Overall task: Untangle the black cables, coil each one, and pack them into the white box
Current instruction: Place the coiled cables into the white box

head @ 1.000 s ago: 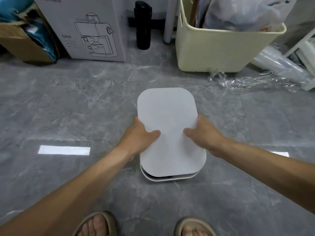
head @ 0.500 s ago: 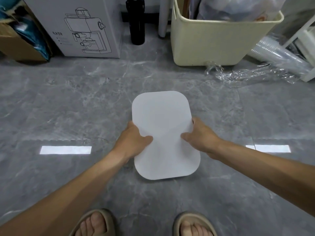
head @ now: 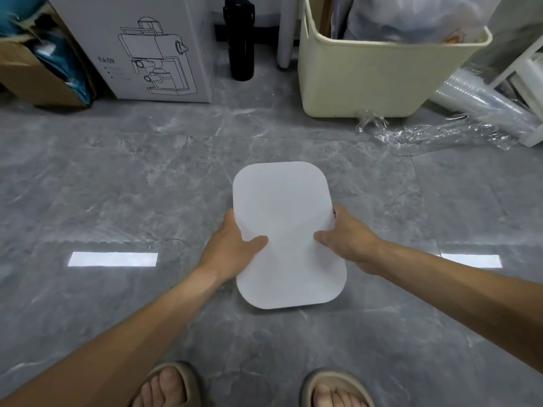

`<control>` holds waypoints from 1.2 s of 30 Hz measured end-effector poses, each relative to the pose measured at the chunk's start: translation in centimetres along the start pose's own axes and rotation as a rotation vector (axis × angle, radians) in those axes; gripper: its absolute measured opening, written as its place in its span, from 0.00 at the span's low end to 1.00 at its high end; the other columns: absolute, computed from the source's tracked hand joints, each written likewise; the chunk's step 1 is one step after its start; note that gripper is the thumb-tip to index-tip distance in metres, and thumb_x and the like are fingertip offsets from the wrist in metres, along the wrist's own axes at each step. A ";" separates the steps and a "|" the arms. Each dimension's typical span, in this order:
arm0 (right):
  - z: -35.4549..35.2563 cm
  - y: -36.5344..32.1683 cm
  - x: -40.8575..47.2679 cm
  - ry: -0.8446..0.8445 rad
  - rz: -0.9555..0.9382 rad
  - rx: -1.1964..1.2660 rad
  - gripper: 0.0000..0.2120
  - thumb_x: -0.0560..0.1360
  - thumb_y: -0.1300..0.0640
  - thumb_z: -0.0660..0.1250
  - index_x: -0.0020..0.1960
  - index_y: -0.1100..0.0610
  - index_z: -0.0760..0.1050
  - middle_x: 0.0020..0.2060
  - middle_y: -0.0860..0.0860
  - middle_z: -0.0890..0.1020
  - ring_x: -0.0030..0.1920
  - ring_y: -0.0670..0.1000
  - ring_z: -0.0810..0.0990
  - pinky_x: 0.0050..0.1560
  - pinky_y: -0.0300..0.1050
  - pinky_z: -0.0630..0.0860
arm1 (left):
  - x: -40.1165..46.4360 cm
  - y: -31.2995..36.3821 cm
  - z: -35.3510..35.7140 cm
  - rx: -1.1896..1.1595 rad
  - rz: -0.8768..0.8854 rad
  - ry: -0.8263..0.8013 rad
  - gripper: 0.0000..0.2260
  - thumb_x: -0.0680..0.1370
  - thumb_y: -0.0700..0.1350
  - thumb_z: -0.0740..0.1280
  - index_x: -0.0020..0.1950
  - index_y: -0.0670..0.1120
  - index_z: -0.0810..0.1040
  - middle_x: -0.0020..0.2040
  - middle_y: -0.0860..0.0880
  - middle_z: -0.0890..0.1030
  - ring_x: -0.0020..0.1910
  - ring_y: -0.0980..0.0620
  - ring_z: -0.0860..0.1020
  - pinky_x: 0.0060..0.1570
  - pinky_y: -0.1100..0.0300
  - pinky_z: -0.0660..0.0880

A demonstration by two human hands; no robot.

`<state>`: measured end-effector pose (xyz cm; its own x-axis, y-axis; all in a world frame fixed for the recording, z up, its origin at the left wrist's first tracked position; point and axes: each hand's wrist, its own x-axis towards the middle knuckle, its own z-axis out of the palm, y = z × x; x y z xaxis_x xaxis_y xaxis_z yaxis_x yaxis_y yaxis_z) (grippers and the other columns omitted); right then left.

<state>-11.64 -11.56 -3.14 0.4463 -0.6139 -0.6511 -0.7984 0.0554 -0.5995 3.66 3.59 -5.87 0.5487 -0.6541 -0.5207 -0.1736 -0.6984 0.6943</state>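
Down on a grey marble-patterned floor (head: 117, 177), a person stands over a white box (head: 286, 230) with rounded corners, its flat lid closed so nothing inside can be seen. The box sits at the centre of the view, just ahead of two feet in beige sandals (head: 173, 386) at 6 o'clock. Both bare arms reach forward to it. The left hand (head: 232, 248) grips the box's 9 o'clock edge, thumb lying on top of the lid and fingers curled under the side, out of sight. The right hand (head: 346, 239) holds the 3 o'clock edge the same way, thumb on the lid and fingers wrapped round the rim. At 11 o'clock stands a white carton (head: 141, 45) printed with a line drawing of a coffee machine, with a brown cardboard box (head: 32, 74) beside it at 10 o'clock. A black bottle (head: 239, 39) stands at 12 o'clock. A cream plastic bin (head: 379, 74) sits at 1 o'clock, with crumpled clear plastic wrap (head: 440, 133) at 2 o'clock.
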 end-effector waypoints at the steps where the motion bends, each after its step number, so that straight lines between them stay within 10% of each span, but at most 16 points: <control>1: 0.2 0.2 -0.1 0.000 -0.008 -0.005 0.23 0.78 0.61 0.65 0.71 0.55 0.62 0.61 0.51 0.75 0.59 0.54 0.75 0.55 0.48 0.74 | -0.5 0.0 0.5 0.053 0.035 0.061 0.32 0.77 0.52 0.68 0.77 0.51 0.57 0.73 0.54 0.67 0.68 0.48 0.71 0.62 0.54 0.71; 4: 0.8 0.7 -1.2 -0.011 -0.055 -0.134 0.35 0.77 0.55 0.68 0.77 0.55 0.52 0.72 0.54 0.63 0.68 0.56 0.67 0.67 0.51 0.70 | -2.7 -0.1 2.3 0.313 0.164 0.156 0.38 0.80 0.59 0.60 0.80 0.50 0.39 0.80 0.54 0.37 0.80 0.48 0.43 0.77 0.53 0.49; 8: 1.3 2.0 -3.1 -0.059 -0.348 -0.751 0.54 0.74 0.36 0.66 0.78 0.53 0.29 0.77 0.51 0.30 0.77 0.54 0.29 0.76 0.48 0.37 | -4.9 -1.4 3.2 0.584 0.292 0.090 0.42 0.72 0.75 0.42 0.71 0.53 0.23 0.72 0.56 0.21 0.72 0.56 0.23 0.68 0.63 0.26; 15: 0.5 2.4 -2.4 -0.171 -0.439 -0.992 0.56 0.72 0.26 0.58 0.78 0.58 0.30 0.76 0.51 0.29 0.76 0.49 0.27 0.74 0.42 0.30 | -3.8 -2.4 2.0 0.728 0.371 0.032 0.45 0.71 0.75 0.39 0.77 0.48 0.30 0.76 0.54 0.27 0.70 0.61 0.22 0.63 0.69 0.20; 21: 0.7 4.7 -1.5 -0.130 -0.568 -1.022 0.59 0.57 0.16 0.26 0.73 0.58 0.25 0.76 0.55 0.29 0.75 0.52 0.24 0.73 0.45 0.29 | -3.6 -2.7 2.2 0.759 0.411 0.039 0.44 0.69 0.75 0.35 0.74 0.48 0.28 0.75 0.53 0.26 0.70 0.60 0.22 0.65 0.67 0.21; 29: 0.6 4.0 -0.9 0.040 -0.533 -0.823 0.47 0.72 0.25 0.43 0.76 0.53 0.29 0.75 0.46 0.28 0.74 0.43 0.25 0.74 0.40 0.29 | -2.3 -1.6 1.8 0.679 0.415 0.142 0.42 0.74 0.72 0.38 0.78 0.46 0.33 0.76 0.53 0.30 0.73 0.60 0.25 0.71 0.65 0.26; 36: 2.0 0.1 4.0 0.267 -0.545 -0.814 0.44 0.75 0.31 0.34 0.79 0.61 0.37 0.80 0.54 0.38 0.78 0.49 0.34 0.76 0.44 0.32 | 2.2 1.6 1.6 0.619 0.379 0.238 0.35 0.82 0.62 0.45 0.80 0.42 0.40 0.81 0.47 0.37 0.79 0.53 0.35 0.74 0.60 0.33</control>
<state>-9.14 -12.43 -6.78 0.8065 -0.5567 -0.1988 -0.5903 -0.7766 -0.2202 3.29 0.55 -6.70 0.5096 -0.8502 -0.1323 -0.7732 -0.5200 0.3630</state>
